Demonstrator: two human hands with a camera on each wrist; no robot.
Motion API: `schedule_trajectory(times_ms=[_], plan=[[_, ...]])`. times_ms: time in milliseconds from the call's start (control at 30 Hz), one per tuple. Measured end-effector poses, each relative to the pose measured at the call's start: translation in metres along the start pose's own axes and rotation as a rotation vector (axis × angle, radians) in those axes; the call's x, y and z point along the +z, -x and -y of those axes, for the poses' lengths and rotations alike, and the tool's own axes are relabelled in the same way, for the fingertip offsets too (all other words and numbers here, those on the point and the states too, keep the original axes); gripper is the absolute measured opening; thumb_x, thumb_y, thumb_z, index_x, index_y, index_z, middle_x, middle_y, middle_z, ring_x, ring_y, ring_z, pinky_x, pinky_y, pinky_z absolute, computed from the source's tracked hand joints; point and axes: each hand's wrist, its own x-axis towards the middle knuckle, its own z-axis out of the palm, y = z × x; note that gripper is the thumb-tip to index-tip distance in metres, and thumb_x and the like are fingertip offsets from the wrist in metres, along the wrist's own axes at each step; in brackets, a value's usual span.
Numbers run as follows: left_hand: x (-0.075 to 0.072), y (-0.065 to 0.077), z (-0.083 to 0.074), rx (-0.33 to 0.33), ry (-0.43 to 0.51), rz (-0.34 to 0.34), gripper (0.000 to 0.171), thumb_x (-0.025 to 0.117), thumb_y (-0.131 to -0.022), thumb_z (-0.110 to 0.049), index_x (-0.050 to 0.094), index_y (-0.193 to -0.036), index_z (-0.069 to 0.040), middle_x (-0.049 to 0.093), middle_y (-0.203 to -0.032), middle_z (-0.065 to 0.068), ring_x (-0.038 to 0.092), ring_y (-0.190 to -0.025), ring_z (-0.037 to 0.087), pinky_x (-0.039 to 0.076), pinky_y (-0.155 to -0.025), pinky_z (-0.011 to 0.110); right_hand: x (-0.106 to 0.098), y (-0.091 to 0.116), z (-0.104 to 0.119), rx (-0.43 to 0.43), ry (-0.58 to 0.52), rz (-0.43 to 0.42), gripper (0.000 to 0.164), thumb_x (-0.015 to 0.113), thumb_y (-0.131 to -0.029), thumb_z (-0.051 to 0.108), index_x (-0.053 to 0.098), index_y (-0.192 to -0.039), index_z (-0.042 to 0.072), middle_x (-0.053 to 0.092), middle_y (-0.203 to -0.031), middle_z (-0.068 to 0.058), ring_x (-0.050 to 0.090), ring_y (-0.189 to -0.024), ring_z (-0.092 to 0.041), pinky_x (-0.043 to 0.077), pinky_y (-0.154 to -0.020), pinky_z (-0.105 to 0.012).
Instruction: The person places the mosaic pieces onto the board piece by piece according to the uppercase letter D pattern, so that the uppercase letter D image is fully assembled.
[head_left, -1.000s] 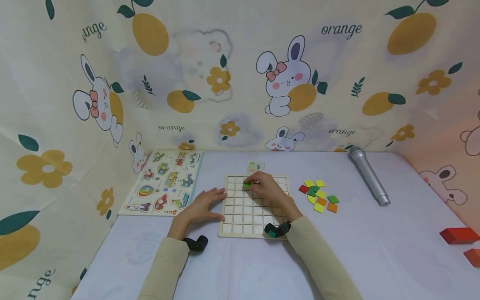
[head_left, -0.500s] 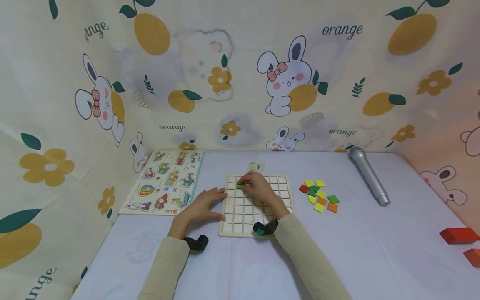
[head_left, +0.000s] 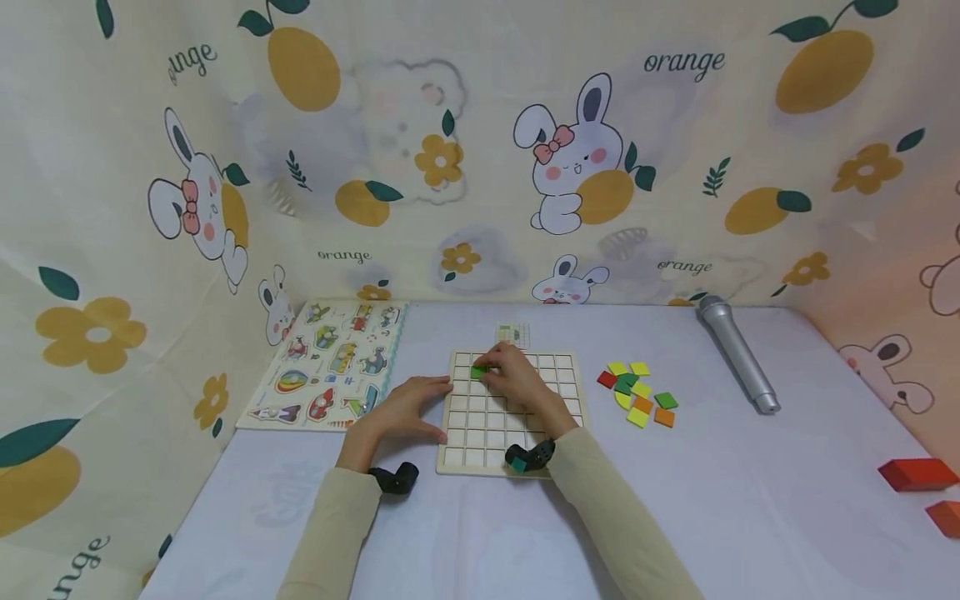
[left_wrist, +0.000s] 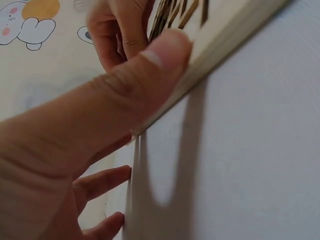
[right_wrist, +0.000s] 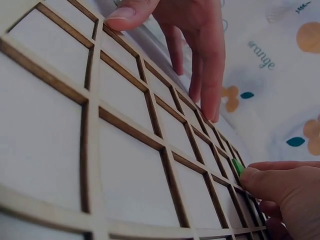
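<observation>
A wooden grid board (head_left: 476,472) with square cells lies on the white table. My right hand (head_left: 517,377) is over its upper left part and pinches a green square tile (head_left: 478,372) between thumb and forefinger. In the right wrist view the green tile (right_wrist: 237,166) stands tilted at a cell, partly hidden by the fingertips. My left hand (head_left: 405,410) rests along the board's left edge, thumb and fingers spread. The left wrist view shows that thumb (left_wrist: 167,50) against the board's side. Cells under my right hand are hidden.
Loose yellow, green, orange and red tiles (head_left: 637,398) lie right of the board. A small printed card (head_left: 513,333) is behind it. A picture puzzle board (head_left: 330,362) lies left, a silver microphone (head_left: 738,354) back right, and red blocks (head_left: 918,474) at the far right.
My right hand has moved a little left with the green tile, then stayed over one cell while the tile came more into view. My left hand has stayed at the board's edge.
</observation>
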Motion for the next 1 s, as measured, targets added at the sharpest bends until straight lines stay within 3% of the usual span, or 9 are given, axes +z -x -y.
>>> schedule_trajectory(times_ms=[333,500,1000], plan=[[-0.0030,-0.0006,-0.0020,0.005,-0.026,0.009,0.083,0.082,-0.067,-0.037,0.047,-0.135,-0.003,0.040,-0.144,0.012,0.035,-0.132,0.032,0.028,-0.110,0.045,0.0023,-0.0015,-0.0016,-0.015,0.037,0.037,0.024,0.065,-0.086,0.010,0.068,-0.109,0.006,0.059,-0.102,-0.010,0.051,-0.094,-0.023,0.045,-0.082,-0.040],[-0.0040,-0.0020,-0.0047,-0.025,-0.034,0.027,0.083,0.083,-0.066,-0.037,0.048,-0.135,-0.005,0.039,-0.145,0.011,0.033,-0.133,0.031,0.028,-0.111,0.045,0.0010,-0.0023,-0.0028,-0.035,0.077,0.053,0.025,0.066,-0.086,0.012,0.067,-0.110,0.006,0.060,-0.103,-0.010,0.052,-0.095,-0.024,0.045,-0.084,-0.040],[-0.0030,-0.0044,-0.0029,-0.010,-0.051,0.027,0.088,0.084,-0.062,-0.042,0.048,-0.135,-0.007,0.041,-0.143,0.012,0.036,-0.131,0.031,0.032,-0.108,0.046,-0.0017,0.0012,-0.0026,-0.091,0.045,0.083,0.026,0.065,-0.086,0.011,0.066,-0.112,0.006,0.059,-0.103,-0.011,0.052,-0.095,-0.025,0.045,-0.081,-0.039]])
